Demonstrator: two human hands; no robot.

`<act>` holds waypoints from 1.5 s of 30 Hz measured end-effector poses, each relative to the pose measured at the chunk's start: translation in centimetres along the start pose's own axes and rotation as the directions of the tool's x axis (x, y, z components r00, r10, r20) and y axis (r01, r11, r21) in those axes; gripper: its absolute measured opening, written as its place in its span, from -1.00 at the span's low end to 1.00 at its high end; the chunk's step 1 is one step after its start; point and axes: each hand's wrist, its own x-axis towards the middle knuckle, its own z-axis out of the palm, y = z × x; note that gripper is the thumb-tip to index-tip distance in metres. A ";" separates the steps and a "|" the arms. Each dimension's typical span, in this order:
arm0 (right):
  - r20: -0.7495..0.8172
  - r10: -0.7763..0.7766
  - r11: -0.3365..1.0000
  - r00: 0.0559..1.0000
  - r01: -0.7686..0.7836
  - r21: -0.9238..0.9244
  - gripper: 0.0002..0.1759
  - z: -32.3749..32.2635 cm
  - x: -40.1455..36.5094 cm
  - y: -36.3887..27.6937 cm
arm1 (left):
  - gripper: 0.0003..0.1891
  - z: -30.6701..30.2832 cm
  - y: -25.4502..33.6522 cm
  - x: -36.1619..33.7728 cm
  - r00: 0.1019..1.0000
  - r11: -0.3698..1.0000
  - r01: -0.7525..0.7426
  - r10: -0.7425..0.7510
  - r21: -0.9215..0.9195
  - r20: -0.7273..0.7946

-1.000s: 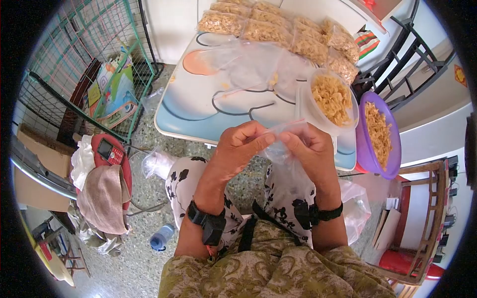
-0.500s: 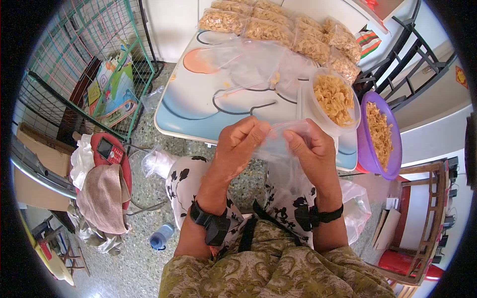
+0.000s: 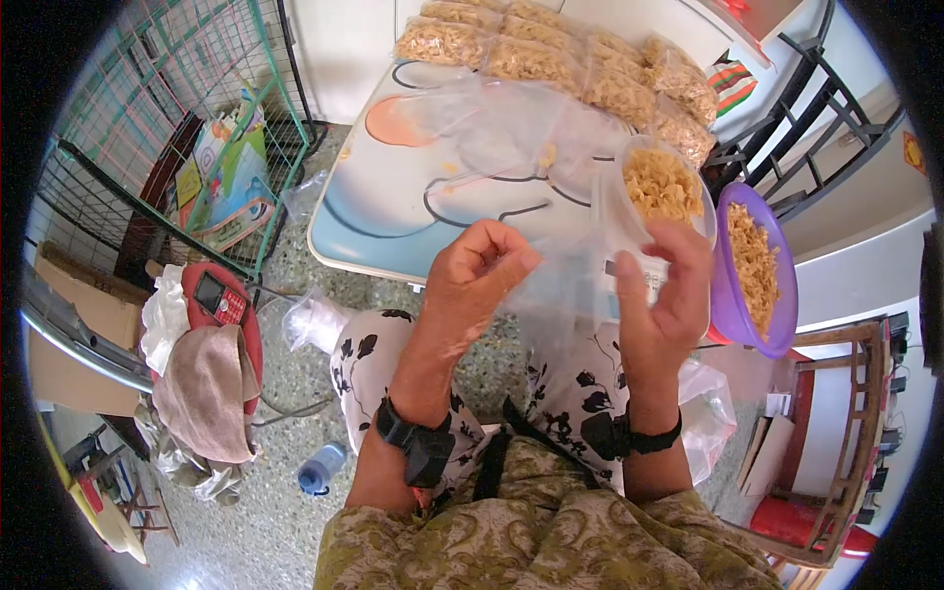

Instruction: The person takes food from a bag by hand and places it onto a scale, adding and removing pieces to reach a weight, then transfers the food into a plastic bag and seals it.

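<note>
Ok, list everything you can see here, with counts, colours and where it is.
table: one, white-blue, ahead
bag: one, clear, held at centre
filled bags: several, clear with tan snacks, table's far edge
empty bags: a few, clear, mid-table
tub: one, clear, tan snacks, table's right
bowl: one, purple, tan snacks, right of tub
phone: one, red, far left
towel: one, brown, below phone
bottle: one, blue, floor
left hand: one, pinching bag
right hand: one, open, at bag
</note>
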 end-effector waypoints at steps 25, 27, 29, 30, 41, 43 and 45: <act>0.473 0.386 0.599 0.792 -0.605 0.524 -0.88 1.4 -1.0 -2.3 | -0.92 0.9 -0.6 0.5 0.914 0.969 -0.246 0.223 -0.027 -0.338; 0.433 0.350 0.741 0.831 -0.528 0.414 -0.86 1.6 -1.2 -2.0 | -0.92 0.8 -1.0 0.6 0.899 0.961 -0.277 0.255 -0.011 -0.355; 0.405 0.384 0.876 0.830 -0.466 0.125 -0.76 1.8 -1.0 -1.7 | -0.90 0.6 -1.1 0.7 0.873 0.936 -0.351 0.320 -0.018 -0.367; 0.403 0.383 0.877 0.831 -0.464 0.124 -0.76 1.8 -0.9 -1.8 | -0.90 0.7 -1.0 0.7 0.873 0.936 -0.352 0.321 -0.020 -0.366; 0.503 -0.195 0.928 0.842 0.325 -0.184 -0.61 1.1 3.8 -3.9 | -0.90 1.6 -0.5 -0.2 0.874 0.848 -0.384 0.461 0.366 -0.153; 0.623 -0.090 0.920 0.777 0.305 -0.248 -0.70 0.7 4.5 -4.1 | -0.90 1.4 -0.4 -0.1 0.874 0.853 -0.366 0.452 0.373 -0.176; 0.720 0.022 0.904 0.694 0.293 -0.311 -0.78 0.2 4.6 -3.8 | -0.90 1.5 -0.2 0.0 0.873 0.856 -0.349 0.445 0.382 -0.198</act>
